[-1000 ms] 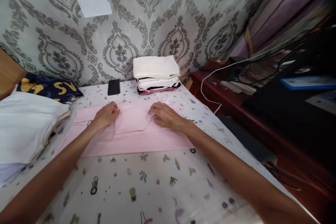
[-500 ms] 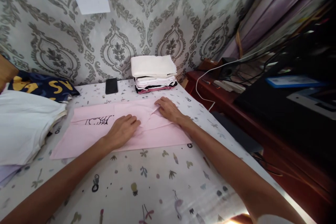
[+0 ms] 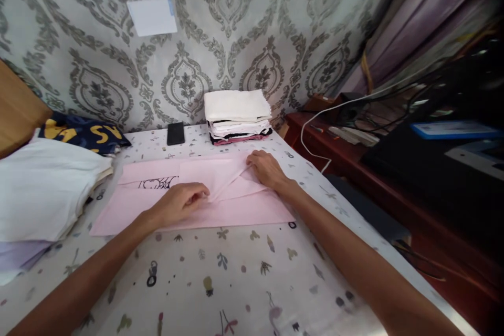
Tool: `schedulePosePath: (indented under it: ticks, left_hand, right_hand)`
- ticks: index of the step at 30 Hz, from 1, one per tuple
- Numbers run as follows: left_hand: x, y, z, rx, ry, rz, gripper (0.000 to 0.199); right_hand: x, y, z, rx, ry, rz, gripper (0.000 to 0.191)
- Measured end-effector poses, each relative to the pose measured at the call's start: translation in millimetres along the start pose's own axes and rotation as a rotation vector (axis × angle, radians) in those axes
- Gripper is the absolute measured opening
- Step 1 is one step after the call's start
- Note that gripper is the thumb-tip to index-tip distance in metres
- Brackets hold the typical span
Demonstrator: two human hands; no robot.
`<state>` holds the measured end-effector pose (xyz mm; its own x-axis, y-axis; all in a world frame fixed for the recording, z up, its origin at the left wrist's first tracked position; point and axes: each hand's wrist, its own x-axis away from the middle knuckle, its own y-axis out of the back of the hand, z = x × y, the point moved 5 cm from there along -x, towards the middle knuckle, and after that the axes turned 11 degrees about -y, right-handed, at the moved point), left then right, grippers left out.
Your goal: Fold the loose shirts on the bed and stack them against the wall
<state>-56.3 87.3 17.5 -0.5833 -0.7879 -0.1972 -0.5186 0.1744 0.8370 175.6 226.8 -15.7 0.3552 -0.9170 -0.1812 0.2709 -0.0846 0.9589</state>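
A pink T-shirt [image 3: 236,215] with black line print lies partly folded on the patterned bedsheet, its long sides folded inward. At its right part, my right hand [image 3: 268,169] pinches the cloth at the upper end of a slanting crease. My left hand [image 3: 179,203] hovers over the middle of the shirt, beside the print, its fingers loosely curled with a hollow between thumb and forefinger. No cloth shows in that hollow. The lower end of the crease lies just right of the left fingertips.
A stack of folded clothes [image 3: 238,115] stands by the wall, with a black phone [image 3: 175,134] to its left. White clothes [image 3: 43,189] and a navy printed garment [image 3: 84,134] lie at the left. A red-brown desk [image 3: 299,128] with a white cable [image 3: 303,136] borders the bed's right side.
My left hand has gone from lying flat on the shirt to curled fingers. At my right hand, the slanting crease is now longer and straighter. The view has shifted slightly.
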Motion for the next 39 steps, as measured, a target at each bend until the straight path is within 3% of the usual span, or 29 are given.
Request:
schedulePosePath:
  ticks: [3, 6, 9, 12, 16, 19, 22, 24, 33, 39]
  left_hand:
    - [5, 22.1, 27, -0.002, 0.152, -0.203, 0.022]
    - [6, 35.7, 57, -0.099, 0.236, -0.363, 0.02]
    - [1, 35.9, 79, -0.205, 0.253, -0.375, 0.022]
    - [-1, 32.6, 90, -0.275, 0.289, -0.373, 0.024]
    - [3, 20.6, 83, -0.335, 0.185, -0.338, 0.032]
    - [4, -0.3, 75, -0.359, 0.099, -0.16, 0.048]
    - [5, -17.8, 76, -0.348, 0.143, 0.044, 0.06]
    - [4, -21.5, 78, -0.334, 0.181, 0.106, 0.063]
    - [6, -16.7, 82, -0.367, 0.261, 0.142, 0.069]
    - [7, -20.3, 92, -0.421, 0.255, 0.093, 0.074]
  right_hand:
    - [4, 6, 21, -0.083, 0.025, -0.02, 0.036]
    - [12, 4, 63, -0.218, 0.172, 0.013, 0.033]
    - [22, -11, 103, -0.218, 0.287, 0.075, 0.045]
    - [30, -32, 122, -0.134, 0.298, 0.123, 0.057]
    - [38, -49, 124, -0.062, 0.266, 0.14, 0.057]
    - [41, -49, 123, -0.014, 0.267, 0.131, 0.058]
    - [41, -48, 124, 0.031, 0.262, 0.136, 0.06]
    - [40, -47, 126, 0.045, 0.262, 0.132, 0.06]
    - [41, -39, 124, 0.045, 0.15, 0.25, 0.075]
    - [39, -26, 78, 0.019, 0.0, 0.303, 0.091]
